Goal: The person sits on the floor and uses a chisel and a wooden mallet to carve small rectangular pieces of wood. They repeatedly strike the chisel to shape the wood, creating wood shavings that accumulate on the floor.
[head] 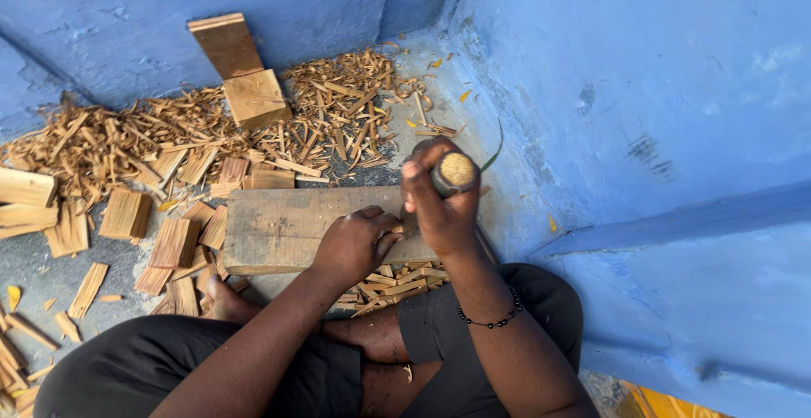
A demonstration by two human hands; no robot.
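The person is wearing dark charcoal shorts (pixel 473 346) that are bunching into soft folds over both thighs, the hem of one leg showing as a stitched edge just above the knee. Both arms are showing bare from the elbow down, with no sleeve reaching into view. A thin bracelet (pixel 492 320) of small round black beads is circling the right wrist in a single loose strand. The left hand (pixel 355 245) and the right hand (pixel 439 203) are wearing no gloves and no rings that can be made out. The legs below the shorts are going uncovered, and a bare foot (pixel 226 298) is showing without a shoe or sandal.
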